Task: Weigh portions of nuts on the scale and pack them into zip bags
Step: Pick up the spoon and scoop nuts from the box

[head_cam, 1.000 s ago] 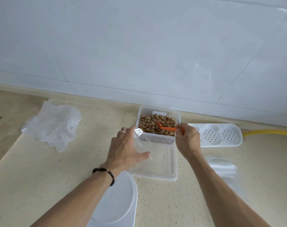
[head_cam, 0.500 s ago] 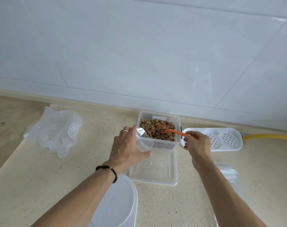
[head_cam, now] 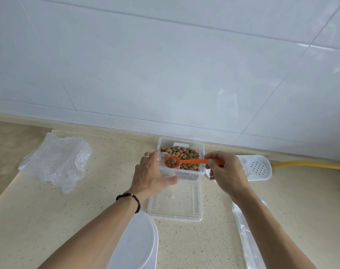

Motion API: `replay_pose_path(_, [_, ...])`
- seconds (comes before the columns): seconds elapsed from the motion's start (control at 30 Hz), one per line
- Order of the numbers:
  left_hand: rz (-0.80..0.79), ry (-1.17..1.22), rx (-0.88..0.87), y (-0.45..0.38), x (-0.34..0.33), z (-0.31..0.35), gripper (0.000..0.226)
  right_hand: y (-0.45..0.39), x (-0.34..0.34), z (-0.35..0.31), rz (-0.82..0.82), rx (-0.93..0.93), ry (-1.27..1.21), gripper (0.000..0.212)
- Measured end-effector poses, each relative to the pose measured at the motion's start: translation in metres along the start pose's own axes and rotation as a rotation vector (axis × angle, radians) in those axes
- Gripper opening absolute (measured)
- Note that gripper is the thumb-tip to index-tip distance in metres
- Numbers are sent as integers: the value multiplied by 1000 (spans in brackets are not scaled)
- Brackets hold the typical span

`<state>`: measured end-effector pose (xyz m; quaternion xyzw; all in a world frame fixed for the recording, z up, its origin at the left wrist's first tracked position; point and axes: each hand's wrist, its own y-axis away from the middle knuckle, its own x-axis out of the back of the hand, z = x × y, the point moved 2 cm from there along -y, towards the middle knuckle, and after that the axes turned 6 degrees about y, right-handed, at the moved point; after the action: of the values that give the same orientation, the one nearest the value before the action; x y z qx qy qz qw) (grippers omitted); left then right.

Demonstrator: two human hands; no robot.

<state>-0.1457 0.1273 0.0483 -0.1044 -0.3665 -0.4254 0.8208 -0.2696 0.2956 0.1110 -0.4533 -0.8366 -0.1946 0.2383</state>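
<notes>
Right hand (head_cam: 226, 171) is pinching the orange scoop (head_cam: 181, 162) handle, nuts in its bowl, over the nut container (head_cam: 181, 140) at the counter's (head_cam: 99, 220) back edge. Left hand (head_cam: 152, 174) is gripping a clear zip bag (head_cam: 166, 171) beside the container's left wall.

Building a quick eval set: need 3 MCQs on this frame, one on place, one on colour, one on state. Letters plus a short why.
1. Where does the crumpled plastic wrap lie?
A. left of the nut container
B. inside the container
C. on the soap dish

2. What colour is the scoop?
A. blue
B. orange
C. white

3. What is the state of the scoop's bowl?
A. empty
B. upside down
C. holding nuts

Answers:
1. A, the wrap sits on the counter far left of the container.
2. B, handle and bowl are orange.
3. C, nuts lie in the bowl, which the right hand holds beside the clear bag gripped by the left hand.
</notes>
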Motion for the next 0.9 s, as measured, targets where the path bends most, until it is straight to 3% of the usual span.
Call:
replay_pose_path(0.2, [-24,120,-46,4,8,1,109,9,-4,-32,-40,403,294,19])
replay_pose_path(0.37, [2,121,-68,8,14,-3,107,9,0,-46,-46,538,357,21])
replay_pose_path(0.53, [48,112,-70,8,14,-7,101,10,6,-45,-20,364,155,21])
replay_pose_path(0.73, [84,-38,-90,8,4,-15,106,-7,6,-15,174,152,90,17])
replay_pose_path(0.9, [81,-129,-138,11,4,-23,107,-33,-17,28,237,-54,101,19])
